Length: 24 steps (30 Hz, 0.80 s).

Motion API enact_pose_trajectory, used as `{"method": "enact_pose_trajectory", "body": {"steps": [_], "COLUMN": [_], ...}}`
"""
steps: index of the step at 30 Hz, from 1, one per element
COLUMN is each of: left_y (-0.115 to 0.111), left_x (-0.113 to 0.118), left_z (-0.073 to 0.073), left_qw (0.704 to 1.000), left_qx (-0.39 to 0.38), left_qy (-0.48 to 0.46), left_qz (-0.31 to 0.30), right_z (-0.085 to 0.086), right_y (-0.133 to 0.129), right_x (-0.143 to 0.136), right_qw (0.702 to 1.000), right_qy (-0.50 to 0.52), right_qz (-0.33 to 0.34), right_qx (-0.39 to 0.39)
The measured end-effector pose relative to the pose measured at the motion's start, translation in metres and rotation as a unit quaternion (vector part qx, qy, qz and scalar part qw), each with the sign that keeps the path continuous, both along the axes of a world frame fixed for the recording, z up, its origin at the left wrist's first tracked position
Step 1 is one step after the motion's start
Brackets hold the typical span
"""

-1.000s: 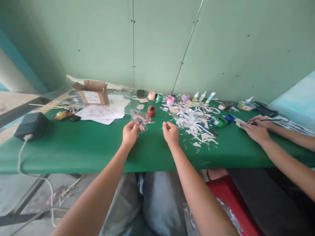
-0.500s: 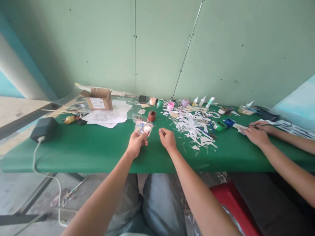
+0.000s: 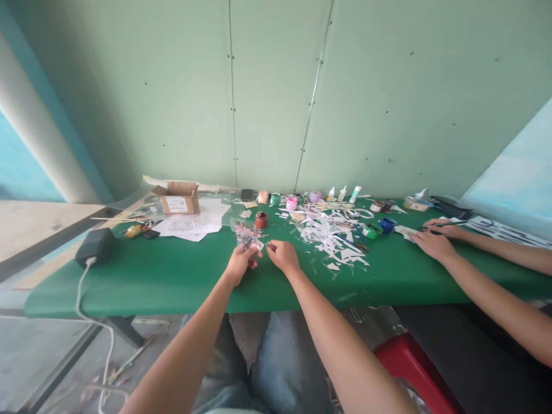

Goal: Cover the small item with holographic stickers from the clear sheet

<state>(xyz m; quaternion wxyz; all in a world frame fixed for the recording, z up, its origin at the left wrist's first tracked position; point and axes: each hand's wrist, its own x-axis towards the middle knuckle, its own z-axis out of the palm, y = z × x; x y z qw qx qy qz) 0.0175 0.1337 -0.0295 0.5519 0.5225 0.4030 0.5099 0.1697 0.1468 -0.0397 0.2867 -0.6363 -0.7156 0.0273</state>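
Note:
My left hand (image 3: 238, 263) is closed on a small, shiny, multicoloured flat piece (image 3: 255, 245) that looks like clear plastic with pink and blue on it. Just to its right, my right hand (image 3: 284, 256) is a closed fist with a small dark tip showing at the fingers; the rest of what it holds is hidden. That tip points toward the piece, with a narrow gap between. Beyond both hands stands an open jar of brown paint (image 3: 261, 219). A cluttered, pinkish-grey bundle of small bits (image 3: 246, 230) lies behind the piece, partly overlapping it in view.
White paper scraps (image 3: 330, 236) spread to the right, near open green (image 3: 371, 231) and blue (image 3: 387, 225) paint jars. A co-worker's hands (image 3: 433, 241) work farther right. Printed sheets (image 3: 190, 224), a cardboard box (image 3: 177, 198) and a black power adapter (image 3: 95, 247) sit left.
The whole view has tilted up slightly. My right hand has come closer to my left, and the piece in the left hand now lies at a different angle, showing less of its face.

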Motion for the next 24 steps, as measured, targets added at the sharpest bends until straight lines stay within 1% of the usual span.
{"method": "enact_pose_trajectory", "body": {"steps": [6, 12, 24], "left_y": [0.0005, 0.0012, 0.0016], "left_x": [-0.0019, -0.0027, -0.0032], "left_z": [0.0016, -0.0008, -0.0029], "left_qw": [0.999, 0.998, 0.999], "left_qx": [0.023, 0.027, 0.014], "left_qy": [0.043, 0.047, 0.018], "left_qz": [0.009, 0.019, -0.043], "right_z": [0.0068, 0.0087, 0.0064], "right_y": [-0.0018, -0.0058, -0.0092], "right_x": [-0.0038, -0.0064, -0.0079], "right_qw": [0.999, 0.998, 0.997], "right_qy": [-0.037, -0.058, -0.074], "right_qz": [0.008, 0.002, -0.011], "right_qx": [-0.024, -0.029, -0.026]}}
